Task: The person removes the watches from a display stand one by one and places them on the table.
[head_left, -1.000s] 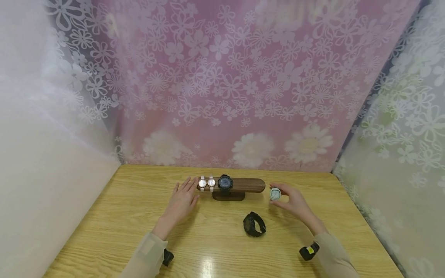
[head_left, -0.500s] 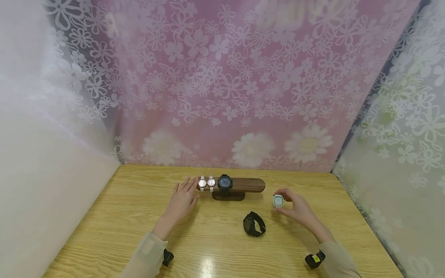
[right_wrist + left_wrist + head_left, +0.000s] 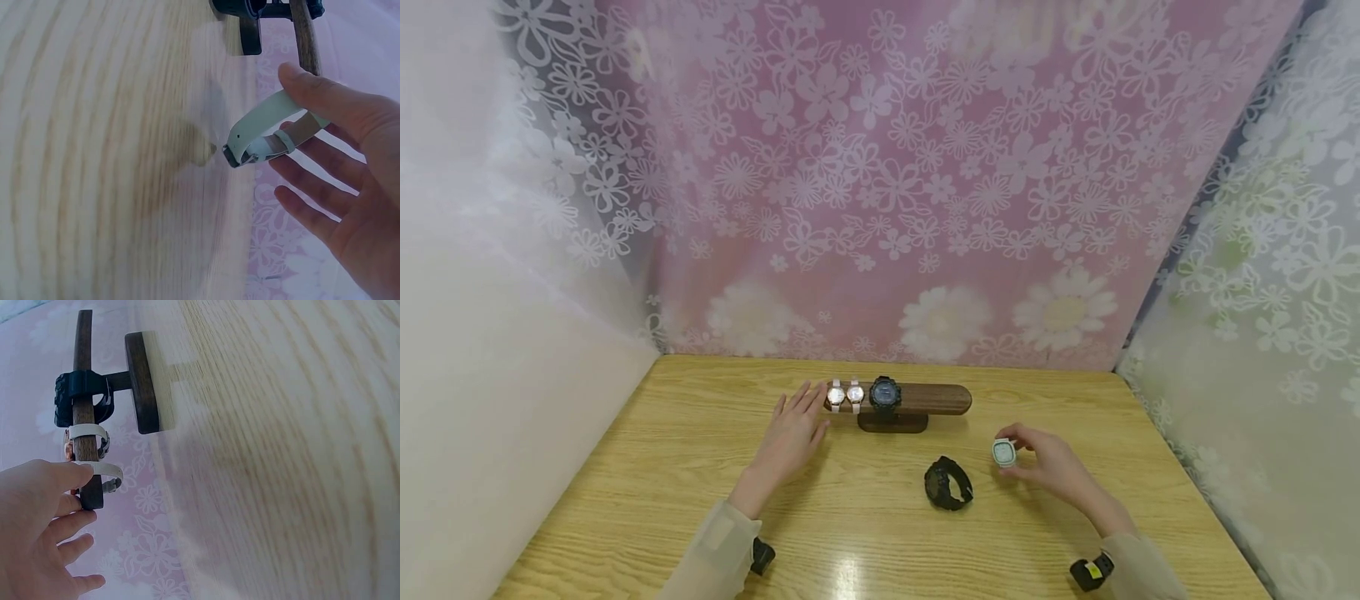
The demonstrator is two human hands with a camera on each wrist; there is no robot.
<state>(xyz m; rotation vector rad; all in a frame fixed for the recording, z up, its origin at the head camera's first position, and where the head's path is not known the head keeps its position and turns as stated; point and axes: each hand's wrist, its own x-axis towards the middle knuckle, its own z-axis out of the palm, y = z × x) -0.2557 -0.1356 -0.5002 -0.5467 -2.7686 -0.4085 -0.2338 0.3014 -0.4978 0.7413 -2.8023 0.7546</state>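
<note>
My right hand [image 3: 1052, 468] pinches a pale green wristwatch [image 3: 1003, 452] between thumb and fingers, above the table right of the watch stand. In the right wrist view the watch's buckled strap [image 3: 265, 125] forms a loop. My left hand [image 3: 787, 437] touches the left end of the dark wooden watch stand [image 3: 936, 399] with fingers fairly straight and spread. Two small watches with pale straps, the left watch [image 3: 836, 395] and its neighbour [image 3: 855, 394], sit on the bar beside a bulky black watch [image 3: 885, 392]. Another black watch [image 3: 947, 484] lies on the table before the stand.
The wooden table [image 3: 865, 533] runs back to a pink flowered curtain [image 3: 880, 183]. A pale wall [image 3: 512, 350] closes the left side and a flowered sheet [image 3: 1270, 375] the right. Black wrist cameras, such as the right one [image 3: 1090, 572], sit on both wrists.
My right hand has moved away from the stand's right end, toward me and slightly right, carrying the pale green wristwatch. My left hand, the stand and the other watches stay put.
</note>
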